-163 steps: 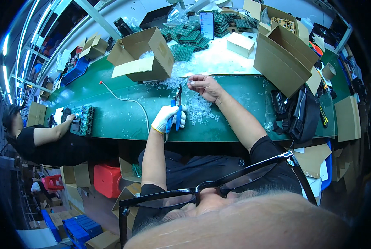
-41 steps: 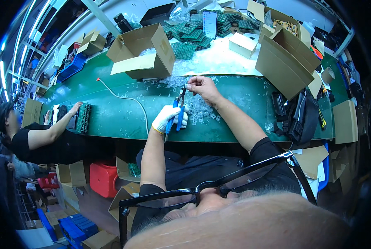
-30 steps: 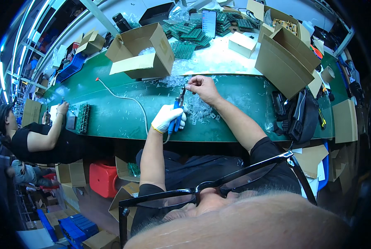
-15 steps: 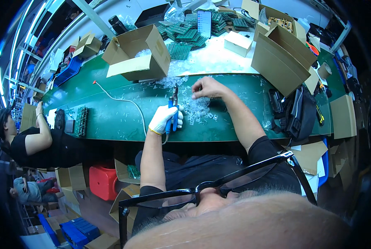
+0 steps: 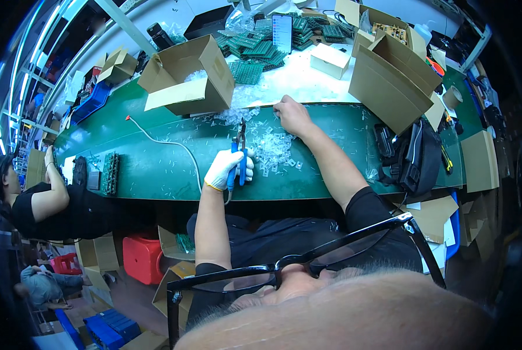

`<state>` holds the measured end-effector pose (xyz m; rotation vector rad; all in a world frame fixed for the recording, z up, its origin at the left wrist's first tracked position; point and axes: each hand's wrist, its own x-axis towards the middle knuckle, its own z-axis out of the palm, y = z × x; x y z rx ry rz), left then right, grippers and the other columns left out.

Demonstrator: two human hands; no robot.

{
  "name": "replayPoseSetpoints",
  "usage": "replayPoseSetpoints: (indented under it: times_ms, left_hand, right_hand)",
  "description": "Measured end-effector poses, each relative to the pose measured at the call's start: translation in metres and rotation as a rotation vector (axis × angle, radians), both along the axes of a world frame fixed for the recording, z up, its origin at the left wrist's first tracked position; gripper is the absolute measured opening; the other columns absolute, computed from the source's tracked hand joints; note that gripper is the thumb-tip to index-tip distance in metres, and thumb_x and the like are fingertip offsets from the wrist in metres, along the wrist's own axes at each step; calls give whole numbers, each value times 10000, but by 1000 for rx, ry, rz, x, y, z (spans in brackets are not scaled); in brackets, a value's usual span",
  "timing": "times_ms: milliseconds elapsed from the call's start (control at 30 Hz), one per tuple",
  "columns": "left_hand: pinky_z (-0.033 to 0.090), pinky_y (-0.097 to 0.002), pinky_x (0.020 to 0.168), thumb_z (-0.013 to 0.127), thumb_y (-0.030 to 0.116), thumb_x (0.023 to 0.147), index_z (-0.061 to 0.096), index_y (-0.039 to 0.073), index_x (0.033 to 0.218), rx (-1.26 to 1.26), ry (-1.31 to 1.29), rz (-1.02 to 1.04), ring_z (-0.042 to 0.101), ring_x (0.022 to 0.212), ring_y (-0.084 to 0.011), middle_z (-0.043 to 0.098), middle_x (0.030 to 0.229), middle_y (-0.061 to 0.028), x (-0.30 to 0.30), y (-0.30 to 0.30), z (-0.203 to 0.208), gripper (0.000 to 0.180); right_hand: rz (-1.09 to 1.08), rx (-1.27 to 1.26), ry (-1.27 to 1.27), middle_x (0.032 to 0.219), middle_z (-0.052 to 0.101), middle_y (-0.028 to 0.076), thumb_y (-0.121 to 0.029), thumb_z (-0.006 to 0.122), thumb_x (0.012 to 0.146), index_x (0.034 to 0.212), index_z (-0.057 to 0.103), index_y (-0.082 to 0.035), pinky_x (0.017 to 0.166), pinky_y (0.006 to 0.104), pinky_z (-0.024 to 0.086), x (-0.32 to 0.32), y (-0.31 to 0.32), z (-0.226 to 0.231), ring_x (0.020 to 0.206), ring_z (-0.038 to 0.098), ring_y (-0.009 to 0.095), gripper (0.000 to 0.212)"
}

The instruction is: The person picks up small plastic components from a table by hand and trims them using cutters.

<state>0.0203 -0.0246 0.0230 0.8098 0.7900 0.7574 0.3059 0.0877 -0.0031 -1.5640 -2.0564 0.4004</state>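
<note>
My left hand [image 5: 221, 170], in a white glove, is wrapped round the blue handles of a pair of cutting pliers [image 5: 242, 140], whose dark jaws point away from me. A heap of small clear plastic pieces [image 5: 272, 149] lies on the bench just right of the pliers. My bare right hand [image 5: 294, 116] is beyond that heap, by the near edge of a white sheet [image 5: 308, 86]. Its fingers are curled together, and anything in them is too small or hidden to make out. More clear pieces [image 5: 237, 115] lie ahead of the jaws.
An open cardboard box [image 5: 182, 104] stands ahead on the left, another [image 5: 389, 87] on the right. Green circuit boards [image 5: 246, 71] are piled behind, with a phone [image 5: 282, 34] among them. A grey cord [image 5: 173, 142] crosses the green bench. A black bag [image 5: 416, 157] lies right; a co-worker [image 5: 42, 201] sits left.
My right hand has moved away from me, from over the clear pieces to the white sheet's edge. The left hand keeps its hold on the pliers; the whole view has shifted slightly.
</note>
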Motion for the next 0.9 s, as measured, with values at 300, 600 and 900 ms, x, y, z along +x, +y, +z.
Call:
replayPoseSetpoints:
  times_ms: [300,600,900]
  left_hand:
    - [645,-417,726,772,348,959,645,-97,1284,-18,-47,-62,738,774,-243,738,977,-155,1,4,-4,566]
    - [653,-428,743,749,335,978,653,-87,1287,-8,-27,-82,756,792,-253,755,983,-158,-3,5,-8,532]
    - [653,-412,736,749,332,981,662,-73,1281,-32,-13,-89,752,784,-240,754,973,-151,1,5,-3,512]
  right_hand:
    - [133,-278,624,965,751,106,-106,732,937,1065,745,-33,821,384,596,-12,-1,3,900,737,223,148]
    - [281,-407,1087,941,751,50,-56,764,937,1060,731,8,740,306,591,-40,-20,8,824,712,131,143]
    - [279,-487,1188,944,758,45,-56,785,926,1051,734,-11,720,292,569,-35,-19,9,837,711,123,143]
